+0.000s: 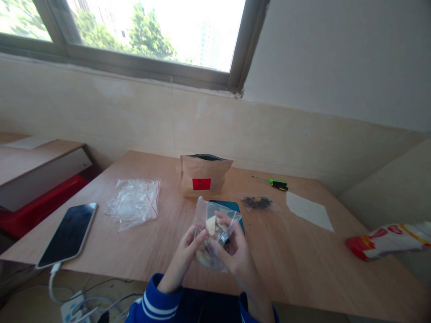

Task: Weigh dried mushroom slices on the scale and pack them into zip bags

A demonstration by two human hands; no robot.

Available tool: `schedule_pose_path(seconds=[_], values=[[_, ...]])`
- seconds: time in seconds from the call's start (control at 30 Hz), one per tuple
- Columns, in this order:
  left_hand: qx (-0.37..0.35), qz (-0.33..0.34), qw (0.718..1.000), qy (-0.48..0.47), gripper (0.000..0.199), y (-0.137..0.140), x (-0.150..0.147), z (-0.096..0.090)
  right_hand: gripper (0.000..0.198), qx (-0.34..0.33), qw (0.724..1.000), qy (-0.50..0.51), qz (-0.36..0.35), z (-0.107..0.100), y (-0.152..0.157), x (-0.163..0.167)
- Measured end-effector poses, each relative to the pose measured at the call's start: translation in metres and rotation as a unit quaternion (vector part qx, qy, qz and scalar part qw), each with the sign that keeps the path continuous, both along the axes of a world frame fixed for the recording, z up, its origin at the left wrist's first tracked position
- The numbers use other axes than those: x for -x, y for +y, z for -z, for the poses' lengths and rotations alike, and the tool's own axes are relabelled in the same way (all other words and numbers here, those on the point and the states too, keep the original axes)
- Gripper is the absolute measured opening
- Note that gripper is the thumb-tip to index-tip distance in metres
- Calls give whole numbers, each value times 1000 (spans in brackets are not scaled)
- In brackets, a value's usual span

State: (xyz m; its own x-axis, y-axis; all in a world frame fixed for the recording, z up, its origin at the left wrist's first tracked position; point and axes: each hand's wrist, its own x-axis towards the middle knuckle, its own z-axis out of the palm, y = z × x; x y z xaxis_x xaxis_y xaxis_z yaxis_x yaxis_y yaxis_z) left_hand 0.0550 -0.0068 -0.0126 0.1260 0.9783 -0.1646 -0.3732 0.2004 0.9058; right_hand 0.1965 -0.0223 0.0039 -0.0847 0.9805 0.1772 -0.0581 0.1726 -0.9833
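Observation:
Between my two hands is a clear plastic bag [210, 260] with pale, chunky pieces inside, too blurred to name. My left hand [188, 249] grips its left side, thumb pressed on the plastic. On the right side, my right hand [237, 246] has its fingers wrapped round the bag near the top. A teal flat object [234, 206] lies on the table partly hidden behind the bag. Just beyond stands a brown paper pouch [205, 172] with a red label, its top gaping.
On the wooden table [286, 260] lie crumpled clear bags [136, 202], a charging phone [69, 233], a small bag of dark pieces [257, 202], a green screwdriver [276, 182], a black-and-yellow tool [280, 186], white paper [310, 211] and a red-white package [387, 240]. Cables [97, 303] hang below left.

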Motion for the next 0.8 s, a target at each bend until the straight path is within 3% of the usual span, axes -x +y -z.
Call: schedule_pose_path(seconds=[0.2,0.3,0.53,0.67,0.8], values=[[29,-14,999,-27,37,0,3,7,22,3,998,34,50,-7,5,4],[45,4,998,-45,37,-2,1,9,23,18,995,40,86,-10,6,5],[27,-37,997,-65,34,3,1,13,62,102,975,134,144,-10,8,12],[22,-35,998,-54,34,6,5,13,60,113,965,147,184,-3,10,20],[0,-86,994,-74,34,4,3,11,63,109,938,217,245,0,13,32]])
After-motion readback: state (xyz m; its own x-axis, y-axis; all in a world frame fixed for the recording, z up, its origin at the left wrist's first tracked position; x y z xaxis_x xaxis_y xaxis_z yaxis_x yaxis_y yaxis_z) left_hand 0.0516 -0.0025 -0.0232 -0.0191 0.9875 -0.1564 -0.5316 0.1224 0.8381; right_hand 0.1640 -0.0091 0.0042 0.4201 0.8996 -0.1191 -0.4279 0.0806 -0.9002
